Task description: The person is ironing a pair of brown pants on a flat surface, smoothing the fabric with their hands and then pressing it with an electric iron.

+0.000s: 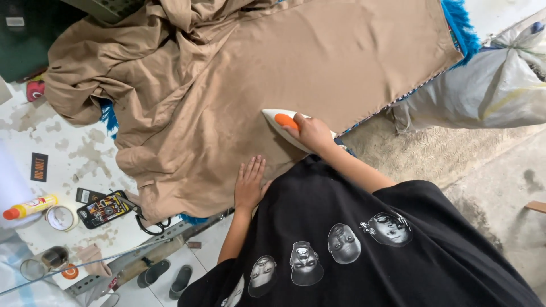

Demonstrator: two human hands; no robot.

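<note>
A large tan cloth (227, 85) lies spread over a table, smooth on the right and bunched in folds at the upper left. My right hand (311, 133) grips the handle of a white iron with an orange top (281, 120), which rests on the cloth near its front edge. Flat on the cloth, just left of the iron, my left hand (249, 183) presses down with fingers together and holds nothing. My black printed shirt fills the lower right.
On the stained white table (74, 153) at left lie a phone (104, 209), black scissors (149, 223), a tape roll (60, 218) and an orange-capped bottle (28, 207). Blue fringe (462, 25) edges the table. A stuffed white sack (483, 91) sits at right. Shoes (165, 276) are on the floor.
</note>
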